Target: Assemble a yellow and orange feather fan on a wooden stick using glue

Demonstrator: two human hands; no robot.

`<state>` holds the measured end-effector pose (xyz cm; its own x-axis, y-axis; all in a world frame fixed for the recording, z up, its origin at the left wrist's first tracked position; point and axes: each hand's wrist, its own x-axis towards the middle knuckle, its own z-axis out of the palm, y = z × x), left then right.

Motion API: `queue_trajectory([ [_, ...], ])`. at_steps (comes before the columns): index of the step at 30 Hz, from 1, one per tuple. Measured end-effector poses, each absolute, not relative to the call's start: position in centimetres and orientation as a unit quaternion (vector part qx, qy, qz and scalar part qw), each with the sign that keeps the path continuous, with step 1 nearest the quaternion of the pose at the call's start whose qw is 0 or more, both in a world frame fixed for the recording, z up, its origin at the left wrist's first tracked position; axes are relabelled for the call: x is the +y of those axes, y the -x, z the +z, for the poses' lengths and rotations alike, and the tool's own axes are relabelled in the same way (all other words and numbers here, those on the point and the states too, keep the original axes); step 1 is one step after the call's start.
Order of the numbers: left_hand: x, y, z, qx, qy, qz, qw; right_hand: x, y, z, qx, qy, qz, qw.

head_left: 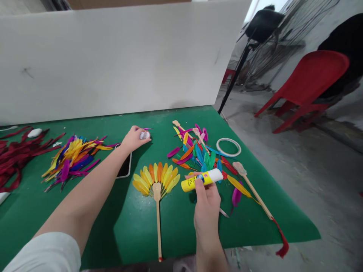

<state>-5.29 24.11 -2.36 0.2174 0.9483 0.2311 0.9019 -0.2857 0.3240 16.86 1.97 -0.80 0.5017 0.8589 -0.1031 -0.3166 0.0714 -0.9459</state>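
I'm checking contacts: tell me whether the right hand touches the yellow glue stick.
Touching. The head view shows the right hand holding the glue stick, thumb against its side.

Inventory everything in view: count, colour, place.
fan: 1, yellow-orange, table centre
glue stick: 1, yellow-white, centre right
wooden sticks: 3, pale, right
tassel: 1, red, lower right
feather piles: 2, multicoloured, left and right
tape ring: 1, white, right
phone: 1, black-white, centre left
ribbons: several, red, far left
oval object: 1, white, among ribbons
unclear object: 1, whitish, table back
table: 1, green, foreground
panel: 1, white, behind table
chair: 1, red, far right
stand: 1, black, upper right
left hand: 1, bare, at unclear object
right hand: 1, bare, holding glue stick
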Motion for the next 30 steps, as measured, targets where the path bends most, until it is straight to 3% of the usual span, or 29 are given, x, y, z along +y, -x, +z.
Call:
queue_trajectory([
  [18,18.4,1.3,-2.0,0.494,-0.845,0.175,0.107,2.0,-17.3,-0.8,-0.268,0.539,0.431,0.672],
  [30,8.0,4.3,0.6,0.495,-0.841,0.165,0.144,2.4,-19.0,-0.4,-0.240,0.563,0.413,0.675],
])
